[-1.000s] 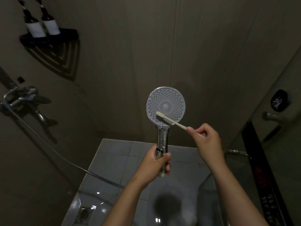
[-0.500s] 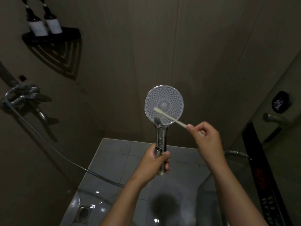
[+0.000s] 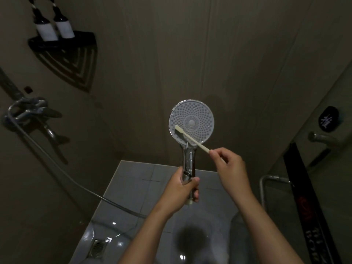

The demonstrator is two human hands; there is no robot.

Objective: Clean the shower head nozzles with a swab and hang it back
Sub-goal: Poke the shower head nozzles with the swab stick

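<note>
A round chrome shower head [image 3: 198, 115] with a pale grey nozzle face stands upright in front of me, face toward the camera. My left hand [image 3: 183, 188] grips its chrome handle near the bottom. A cream-coloured swab [image 3: 190, 137] lies slanted across the lower left of the nozzle face, its tip at the left edge. My right hand [image 3: 231, 169] pinches the swab's lower end, just right of the handle. A grey hose [image 3: 57, 168] runs from the handle's base down and left to the wall fitting.
A chrome mixer tap with the shower mount [image 3: 28, 111] sits on the left wall. A black corner shelf [image 3: 62, 42] holds two dark bottles at upper left. A floor drain [image 3: 98, 246] is at lower left. A glass door with a metal handle [image 3: 266, 180] stands at right.
The swab tip has shifted from near the centre of the nozzle face to its lower left edge. Both hands and the shower head stay in nearly the same place.
</note>
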